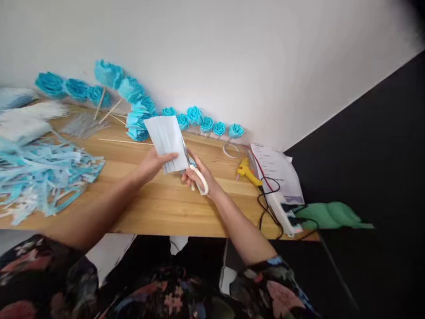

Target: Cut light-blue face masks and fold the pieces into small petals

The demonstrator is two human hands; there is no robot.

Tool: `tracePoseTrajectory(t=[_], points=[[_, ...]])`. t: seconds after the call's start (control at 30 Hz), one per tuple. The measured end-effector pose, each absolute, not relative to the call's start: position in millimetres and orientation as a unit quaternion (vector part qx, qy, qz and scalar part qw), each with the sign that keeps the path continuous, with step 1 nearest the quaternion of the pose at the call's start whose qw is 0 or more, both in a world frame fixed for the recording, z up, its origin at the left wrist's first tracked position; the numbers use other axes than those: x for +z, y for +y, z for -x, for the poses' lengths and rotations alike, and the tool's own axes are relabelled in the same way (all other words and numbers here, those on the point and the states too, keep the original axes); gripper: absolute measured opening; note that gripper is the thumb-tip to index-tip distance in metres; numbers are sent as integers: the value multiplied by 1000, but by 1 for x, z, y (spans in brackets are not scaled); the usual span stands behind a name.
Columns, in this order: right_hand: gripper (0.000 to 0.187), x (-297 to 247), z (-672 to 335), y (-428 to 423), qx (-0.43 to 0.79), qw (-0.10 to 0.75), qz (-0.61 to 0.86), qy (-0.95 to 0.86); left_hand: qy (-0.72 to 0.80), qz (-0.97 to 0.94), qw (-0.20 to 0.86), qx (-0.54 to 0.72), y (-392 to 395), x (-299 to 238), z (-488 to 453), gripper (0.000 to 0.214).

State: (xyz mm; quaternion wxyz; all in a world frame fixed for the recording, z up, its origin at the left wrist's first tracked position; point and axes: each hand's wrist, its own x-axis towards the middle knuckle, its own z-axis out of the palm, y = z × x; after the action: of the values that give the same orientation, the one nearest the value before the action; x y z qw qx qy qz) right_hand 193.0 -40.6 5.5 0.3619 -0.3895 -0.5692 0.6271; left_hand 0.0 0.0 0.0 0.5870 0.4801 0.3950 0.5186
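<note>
My left hand [157, 161] pinches a stack of pale white-blue paper sheets [168, 139], its thumb lying across the front. In my right hand [199, 173] is a pair of scissors with white handles [200, 180]. The blades run along the right edge of the stack, partly hidden by the paper. Both hands are above the middle of the wooden table [159, 204]. Right behind the stack sits a bunch of blue paper flowers [137, 119], and a thin stick [124, 141] lies to its left.
Blue and white paper strips [49, 173] pile up at the left. More blue flowers [206, 125] line the wall. To the right are a tape roll [231, 150], a yellow glue gun [247, 172], printed papers [277, 168], a power strip [282, 212] with cables and a green object [332, 215].
</note>
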Motion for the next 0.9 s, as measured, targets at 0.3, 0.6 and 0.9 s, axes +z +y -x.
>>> tracePoseTrajectory(t=[0.3,0.6,0.9], points=[[98,-1,-193,-36,649,381,358,-553,389,-474,575,541,10,-13,-1,54],[90,-4,-195,-29,674,392,323,-537,368,-481,545,580,21,-19,-2,51],[67,30,-188,3,642,403,352,-549,298,-518,550,584,73,21,-7,59]])
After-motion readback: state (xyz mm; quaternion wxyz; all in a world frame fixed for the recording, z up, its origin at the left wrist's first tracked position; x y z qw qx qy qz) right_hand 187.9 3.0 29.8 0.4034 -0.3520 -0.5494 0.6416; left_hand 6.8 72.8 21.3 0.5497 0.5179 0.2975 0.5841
